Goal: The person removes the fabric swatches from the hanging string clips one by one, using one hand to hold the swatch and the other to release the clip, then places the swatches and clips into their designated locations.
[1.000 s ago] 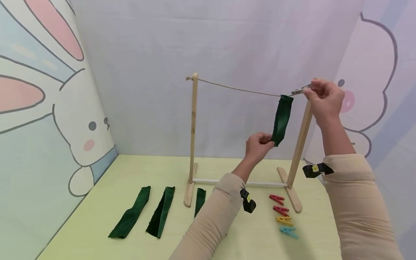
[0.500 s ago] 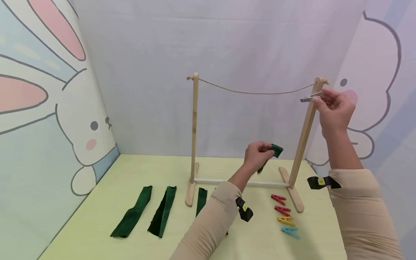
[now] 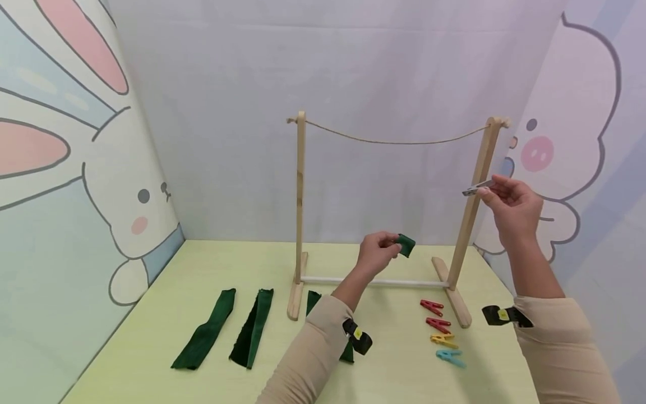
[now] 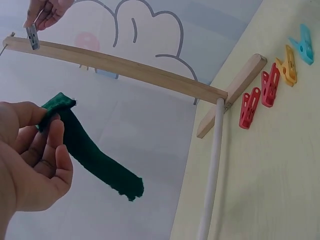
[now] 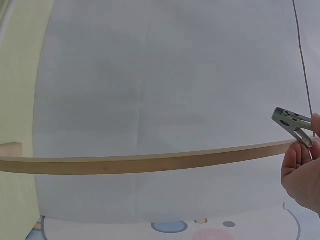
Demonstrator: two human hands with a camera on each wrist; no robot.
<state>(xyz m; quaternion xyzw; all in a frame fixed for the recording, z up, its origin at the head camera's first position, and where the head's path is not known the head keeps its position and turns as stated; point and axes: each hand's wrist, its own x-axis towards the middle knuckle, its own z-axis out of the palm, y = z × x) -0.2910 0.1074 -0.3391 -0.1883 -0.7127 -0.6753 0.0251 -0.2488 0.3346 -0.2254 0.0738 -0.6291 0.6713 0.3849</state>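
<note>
My left hand (image 3: 377,253) pinches one end of a dark green cloth strip (image 4: 97,157) between thumb and fingers. The strip's long part dangles from the fingers in the left wrist view. Higher up, near the right wooden post (image 3: 470,219), my right hand (image 3: 517,210) pinches a grey clothespin (image 5: 292,121) by its handle end. Above both hands a thin cord (image 3: 398,142) sags between the right post and the left post (image 3: 300,196), with nothing hanging on it. The strip is apart from both cord and clothespin.
More green strips (image 3: 207,331) lie on the pale yellow table (image 3: 136,348) at left; my left sleeve partly covers some. By the rack's right foot (image 3: 451,292) several clothespins form a column: red (image 3: 437,324), yellow (image 3: 444,340) and blue (image 3: 451,357). A white bar (image 3: 404,283) joins the feet.
The green strip has come off the cord and dropped lower with my left hand, which then shifted left. My right hand has moved down from the cord, still pinching the grey clothespin.
</note>
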